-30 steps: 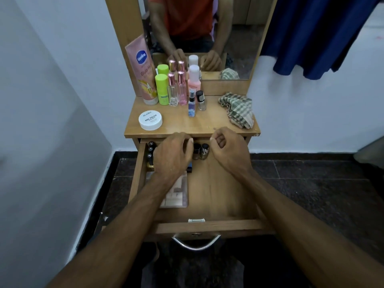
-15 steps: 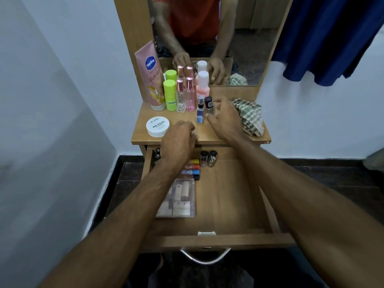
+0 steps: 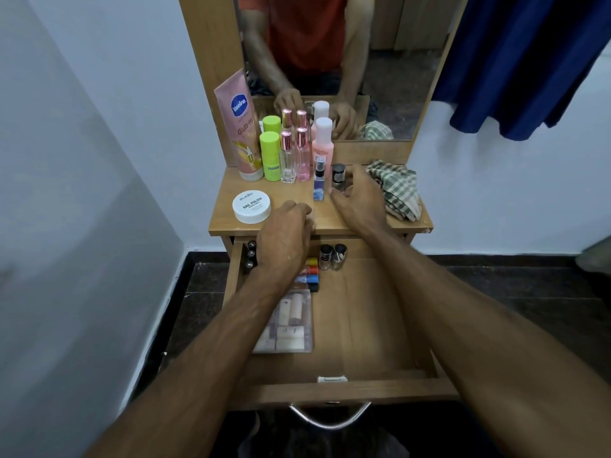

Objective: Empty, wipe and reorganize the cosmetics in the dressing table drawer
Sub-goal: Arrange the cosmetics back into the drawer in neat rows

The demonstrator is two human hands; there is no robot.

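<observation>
Since a second ago we have lifted both hands out of the drawer: our right hand (image 3: 358, 200) has moved up onto the tabletop beside the small bottles, and our left hand (image 3: 286, 241) has risen to the table's front edge. The dressing table (image 3: 410, 221) stands against the white wall with its mirror (image 3: 390, 77) above, and a dark blue cloth (image 3: 529, 61) hangs at the upper right. The drawer (image 3: 360, 325) is pulled fully out, its metal handle toward us. On its floor at the left lies a clear flat case of pale sticks (image 3: 287, 322), partly under our left forearm; behind it is a row of coloured caps (image 3: 310, 272), and at the back stand two nail polish bottles (image 3: 332, 256). On the tabletop a checked cloth (image 3: 396, 193) lies crumpled at the right. Along the back stand a pink Vaseline tube (image 3: 239, 127), a green stick (image 3: 269, 155), two pink-capped perfume bottles (image 3: 296, 155) and a pink bottle with a white cap (image 3: 323, 140). A white nail polish remover jar (image 3: 251, 206) sits at the front left. Our right fingers are loosely spread, reaching at a dark-capped small bottle (image 3: 338, 175) beside a small blue spray bottle (image 3: 319, 181); we cannot tell whether they touch it. Our left fingers are curled under, and we cannot tell whether they hold anything.
</observation>
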